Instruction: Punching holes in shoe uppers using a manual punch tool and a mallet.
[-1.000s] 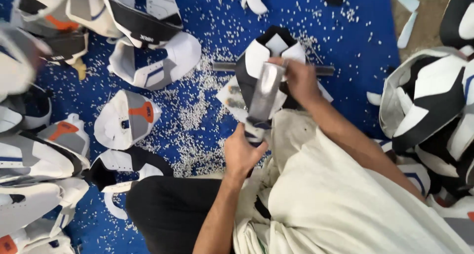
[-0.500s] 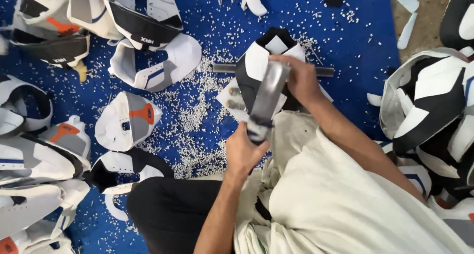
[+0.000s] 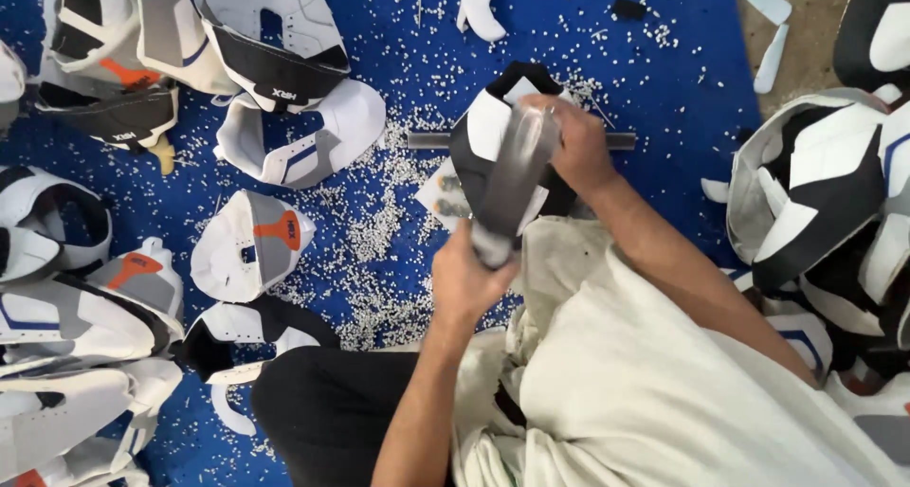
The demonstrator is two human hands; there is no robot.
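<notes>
My left hand (image 3: 471, 283) grips the near end of a grey strip (image 3: 512, 179) of shoe material. My right hand (image 3: 572, 141) pinches its far end, pressing it over a black and white shoe upper (image 3: 488, 127). That upper rests above a thin grey metal bar (image 3: 427, 139) lying on the blue mat (image 3: 398, 32). Both hands are closed on the strip, which runs tilted from the upper down toward my lap.
Several shoe uppers in white, black, grey and orange lie on the left (image 3: 251, 241) and a pile of them on the right (image 3: 825, 184). White pellets (image 3: 374, 250) litter the blue mat. A cream cloth (image 3: 664, 383) covers my lap.
Both hands have pulled the grey strip tighter over the upper. The blurred white piece at the far left has gone from view.
</notes>
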